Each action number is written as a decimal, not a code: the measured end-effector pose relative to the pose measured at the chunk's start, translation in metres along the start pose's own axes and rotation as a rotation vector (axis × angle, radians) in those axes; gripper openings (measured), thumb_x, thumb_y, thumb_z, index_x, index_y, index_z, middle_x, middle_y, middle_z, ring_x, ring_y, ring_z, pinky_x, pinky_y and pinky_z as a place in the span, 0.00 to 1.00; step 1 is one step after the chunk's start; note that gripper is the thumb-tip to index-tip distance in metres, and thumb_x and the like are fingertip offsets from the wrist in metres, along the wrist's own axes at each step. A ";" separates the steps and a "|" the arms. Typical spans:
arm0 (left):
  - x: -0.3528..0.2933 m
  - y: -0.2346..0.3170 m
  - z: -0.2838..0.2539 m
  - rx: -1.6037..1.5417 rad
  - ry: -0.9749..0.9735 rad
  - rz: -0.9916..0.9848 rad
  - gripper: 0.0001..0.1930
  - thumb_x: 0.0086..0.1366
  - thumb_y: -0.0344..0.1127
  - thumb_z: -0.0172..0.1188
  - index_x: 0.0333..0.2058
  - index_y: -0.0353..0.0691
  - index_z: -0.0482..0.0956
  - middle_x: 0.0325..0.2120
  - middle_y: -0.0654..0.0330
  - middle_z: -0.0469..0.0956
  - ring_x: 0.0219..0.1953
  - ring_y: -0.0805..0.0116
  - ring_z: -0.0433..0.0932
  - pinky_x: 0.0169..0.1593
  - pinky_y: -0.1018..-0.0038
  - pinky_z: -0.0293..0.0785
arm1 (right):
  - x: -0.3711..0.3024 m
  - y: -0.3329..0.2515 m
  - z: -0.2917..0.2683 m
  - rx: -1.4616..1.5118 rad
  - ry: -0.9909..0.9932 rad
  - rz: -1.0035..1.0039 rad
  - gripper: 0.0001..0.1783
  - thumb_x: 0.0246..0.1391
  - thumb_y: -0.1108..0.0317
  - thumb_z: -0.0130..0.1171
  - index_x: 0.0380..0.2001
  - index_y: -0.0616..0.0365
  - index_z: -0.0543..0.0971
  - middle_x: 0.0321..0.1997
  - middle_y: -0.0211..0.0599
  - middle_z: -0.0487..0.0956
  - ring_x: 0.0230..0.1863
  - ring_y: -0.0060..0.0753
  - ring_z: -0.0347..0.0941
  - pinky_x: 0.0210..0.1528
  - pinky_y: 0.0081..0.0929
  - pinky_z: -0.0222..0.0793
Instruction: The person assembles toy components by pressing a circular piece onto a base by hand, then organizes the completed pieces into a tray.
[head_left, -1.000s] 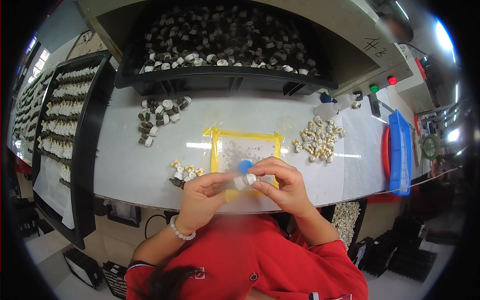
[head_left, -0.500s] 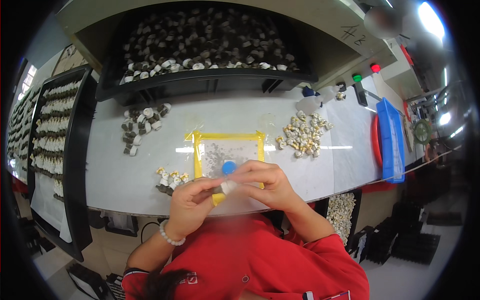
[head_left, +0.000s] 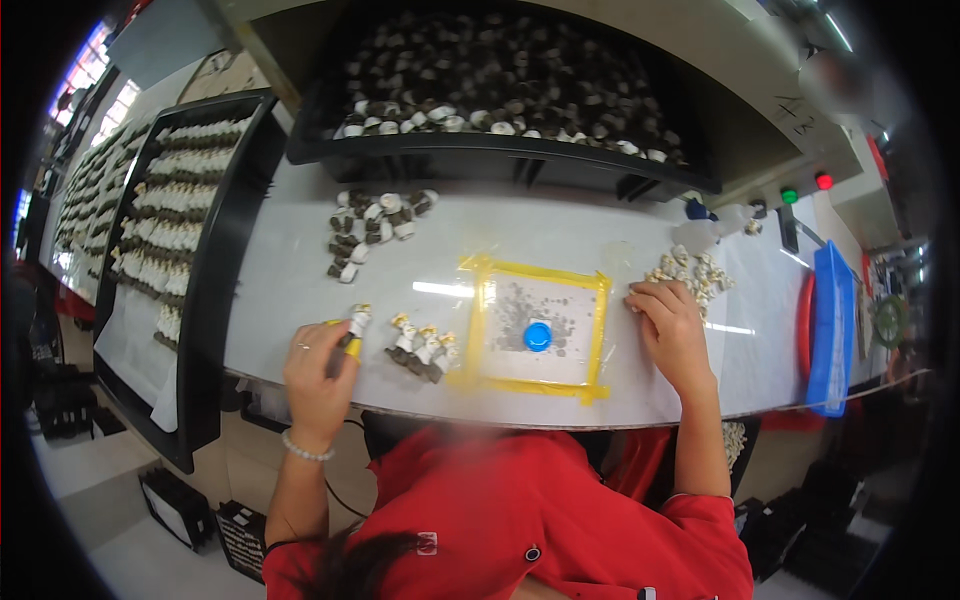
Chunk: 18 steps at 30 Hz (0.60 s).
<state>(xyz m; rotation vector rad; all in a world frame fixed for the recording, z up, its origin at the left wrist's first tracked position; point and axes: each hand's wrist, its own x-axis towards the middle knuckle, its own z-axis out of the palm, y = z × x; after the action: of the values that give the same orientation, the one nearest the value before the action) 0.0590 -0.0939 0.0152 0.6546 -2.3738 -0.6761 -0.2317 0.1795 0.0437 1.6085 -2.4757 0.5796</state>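
Our left hand [head_left: 322, 358] is pinching a white figure [head_left: 361, 317] over the worktop [head_left: 285, 290], just left of the clustered figures [head_left: 423, 350]; a slack pinch could drop it, a careless sweep could disturb that cluster. Farther right, blind groping might scatter the pale pieces [head_left: 706, 274], where our right hand [head_left: 670, 318] curls palm-down, its grasp hidden: we can't tell. Both forearms [head_left: 302, 495] reach forward, spread wide.
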 end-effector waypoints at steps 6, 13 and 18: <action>0.001 0.015 0.000 -0.021 -0.114 0.118 0.18 0.45 0.19 0.59 0.38 0.33 0.77 0.33 0.51 0.77 0.38 0.51 0.74 0.43 0.65 0.71 | 0.008 -0.004 0.006 0.002 0.003 -0.031 0.13 0.37 0.80 0.56 0.31 0.60 0.79 0.35 0.37 0.78 0.38 0.42 0.71 0.41 0.36 0.67; 0.028 -0.010 -0.001 0.040 0.064 0.068 0.17 0.47 0.20 0.59 0.40 0.34 0.77 0.37 0.51 0.75 0.40 0.51 0.73 0.45 0.64 0.71 | 0.008 -0.026 -0.001 0.124 -0.064 -0.039 0.16 0.35 0.77 0.58 0.34 0.58 0.80 0.31 0.35 0.75 0.36 0.39 0.70 0.39 0.34 0.66; 0.054 -0.031 0.007 0.212 -0.080 0.219 0.17 0.49 0.20 0.57 0.41 0.34 0.77 0.41 0.51 0.71 0.41 0.53 0.72 0.43 0.66 0.71 | 0.010 -0.040 0.007 0.097 -0.175 -0.086 0.18 0.36 0.75 0.59 0.36 0.56 0.81 0.30 0.35 0.74 0.35 0.37 0.70 0.39 0.32 0.65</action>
<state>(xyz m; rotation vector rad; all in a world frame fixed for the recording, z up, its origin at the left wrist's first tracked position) 0.0254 -0.1464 0.0128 0.4511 -2.5662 -0.3662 -0.1996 0.1539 0.0501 1.8677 -2.5181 0.5782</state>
